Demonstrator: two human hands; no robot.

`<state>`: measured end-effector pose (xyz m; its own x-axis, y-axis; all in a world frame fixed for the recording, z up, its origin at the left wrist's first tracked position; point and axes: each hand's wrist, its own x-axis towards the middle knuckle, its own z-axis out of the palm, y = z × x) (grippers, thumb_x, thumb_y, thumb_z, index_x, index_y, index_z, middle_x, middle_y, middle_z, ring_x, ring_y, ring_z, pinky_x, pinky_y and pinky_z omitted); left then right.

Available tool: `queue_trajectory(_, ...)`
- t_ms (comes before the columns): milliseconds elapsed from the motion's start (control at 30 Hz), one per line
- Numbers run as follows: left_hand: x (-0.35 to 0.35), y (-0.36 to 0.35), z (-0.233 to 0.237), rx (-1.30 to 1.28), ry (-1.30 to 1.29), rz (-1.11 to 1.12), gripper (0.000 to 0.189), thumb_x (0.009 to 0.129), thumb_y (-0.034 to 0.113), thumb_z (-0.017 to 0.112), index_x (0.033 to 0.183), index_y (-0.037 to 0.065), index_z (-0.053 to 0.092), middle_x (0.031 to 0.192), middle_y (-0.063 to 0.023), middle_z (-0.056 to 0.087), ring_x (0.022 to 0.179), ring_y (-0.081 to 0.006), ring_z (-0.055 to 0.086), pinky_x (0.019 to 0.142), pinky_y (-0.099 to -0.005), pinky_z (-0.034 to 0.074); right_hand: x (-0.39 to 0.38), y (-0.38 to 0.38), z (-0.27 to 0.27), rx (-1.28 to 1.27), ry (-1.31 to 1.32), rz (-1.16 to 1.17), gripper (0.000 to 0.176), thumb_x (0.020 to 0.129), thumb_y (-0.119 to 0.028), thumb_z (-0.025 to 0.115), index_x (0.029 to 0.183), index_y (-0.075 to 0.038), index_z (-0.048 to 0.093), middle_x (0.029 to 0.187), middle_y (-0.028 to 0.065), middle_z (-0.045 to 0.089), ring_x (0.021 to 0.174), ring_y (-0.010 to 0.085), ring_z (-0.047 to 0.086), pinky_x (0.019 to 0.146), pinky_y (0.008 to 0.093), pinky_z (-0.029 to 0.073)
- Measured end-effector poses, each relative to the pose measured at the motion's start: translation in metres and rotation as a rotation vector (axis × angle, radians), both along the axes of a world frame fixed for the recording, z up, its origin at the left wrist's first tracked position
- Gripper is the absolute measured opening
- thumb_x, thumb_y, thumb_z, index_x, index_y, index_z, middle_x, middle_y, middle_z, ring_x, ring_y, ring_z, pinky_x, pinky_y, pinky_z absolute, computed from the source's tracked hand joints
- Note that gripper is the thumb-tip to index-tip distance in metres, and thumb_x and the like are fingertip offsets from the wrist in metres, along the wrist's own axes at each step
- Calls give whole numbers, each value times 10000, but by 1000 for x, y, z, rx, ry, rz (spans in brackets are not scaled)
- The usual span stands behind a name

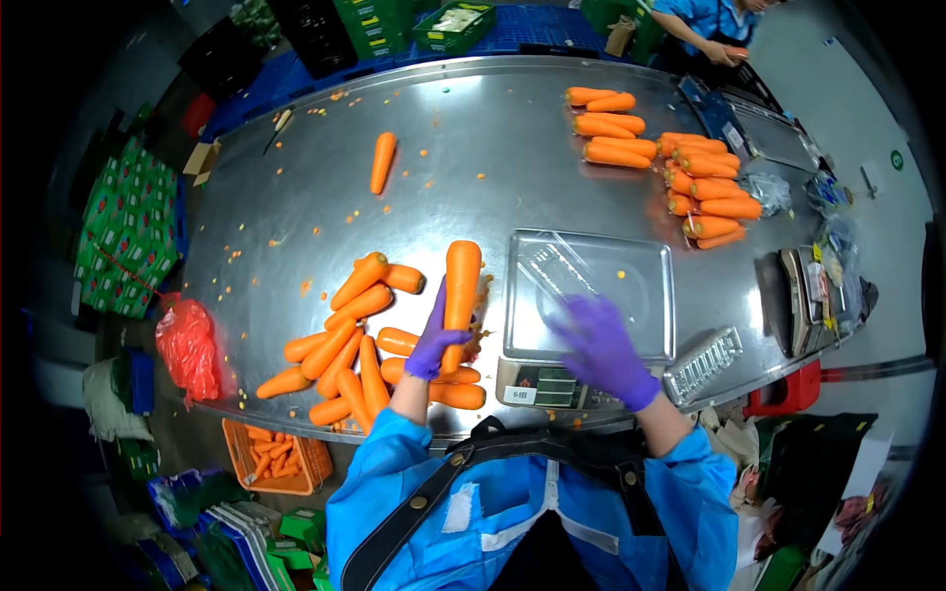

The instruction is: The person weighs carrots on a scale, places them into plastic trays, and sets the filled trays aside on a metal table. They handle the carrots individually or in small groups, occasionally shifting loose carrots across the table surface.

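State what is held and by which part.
The left grip holds a large carrot by its lower, narrower end. The right grip is blurred; no held thing shows in it.

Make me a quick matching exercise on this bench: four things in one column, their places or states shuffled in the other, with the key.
1. Left hand
2. Right hand
3. Orange crate
4. Red bag

A. Below the table, holding carrots
B. At the table's left edge
C. Gripping a large carrot
D. Over the scale, blurred

Pairs: 1-C, 2-D, 3-A, 4-B
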<state>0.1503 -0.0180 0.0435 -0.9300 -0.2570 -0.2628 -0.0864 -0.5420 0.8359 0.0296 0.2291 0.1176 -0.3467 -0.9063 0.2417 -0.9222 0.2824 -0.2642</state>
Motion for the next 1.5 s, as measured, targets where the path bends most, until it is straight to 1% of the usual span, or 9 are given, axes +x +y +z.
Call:
queue_trajectory(200,20,16,30,-119,77,-628,1006,585,120,721,1415,57,154,1347,-97,363,1218,-198,376,1015,-319,292,16,-44,45,-57,382,321,499,766,-198,574,1245,-289,468,1276,33,454,1182,239,432,1016,499,289)
queue_trajectory(300,20,55,48,186,-136,-374,629,846,312,559,1357,49,303,1256,-86,450,1073,-185,498,911,-301,411,-2,-24,50,-77,273,368,515,707,-191,643,1205,-185,516,1096,65,555,1030,238,528,945,451,380)
queue_trajectory(433,-4,80,39,175,0,-207,422,919,314,448,1255,65,395,1054,-55,540,731,-108,528,635,-221,446,-30,18,46,-125,22,67,529,692,-221,689,1185,-123,527,1083,85,564,1018,246,538,895,411,412)
queue_trajectory(600,-81,106,-4,-205,32,43,588,883,190,526,1362,37,221,1211,-96,439,1002,-162,484,849,-271,417,-68,32,-39,-184,-594,-652,550,697,-344,708,1145,-70,544,1023,142,588,955,319,552,816,394,441)
queue_trajectory(733,-96,135,-30,-312,-86,53,849,833,133,588,1396,1,-33,1308,-156,337,1119,-231,434,929,-308,386,-65,27,-86,-25,-227,-624,520,674,-391,702,1076,-79,597,975,130,584,927,304,542,796,399,443)
queue_trajectory(1033,-36,91,-25,-377,-95,-71,456,816,54,577,1257,45,460,1149,-99,554,924,-136,553,802,-248,455,-89,55,-74,-254,-502,-579,359,791,-317,616,1087,-114,603,1055,127,576,993,307,533,871,410,419)
queue_trajectory(1167,-52,86,-14,-654,-6,67,478,784,72,619,1233,47,457,1175,-99,503,1018,-185,515,847,-289,432,-72,36,-85,-125,-252,-504,645,738,-451,632,1244,-86,470,1154,184,526,1033,326,513,877,430,399)
queue_trajectory(1300,-117,68,-30,-1267,-66,216,735,702,369,702,1279,37,389,1165,-200,446,1015,-322,506,872,-379,426,-46,12,-69,212,-233,-495,798,741,-512,588,1311,-8,347,1253,207,451,1077,312,490,867,430,379)
queue_trajectory(1500,-151,46,-14,-1367,-267,-75,660,667,444,723,1132,21,521,1011,-148,523,869,-290,588,766,-369,489,-47,32,-89,10,-233,-462,671,793,-441,563,1324,-79,372,1243,189,469,1075,310,496,896,429,370)
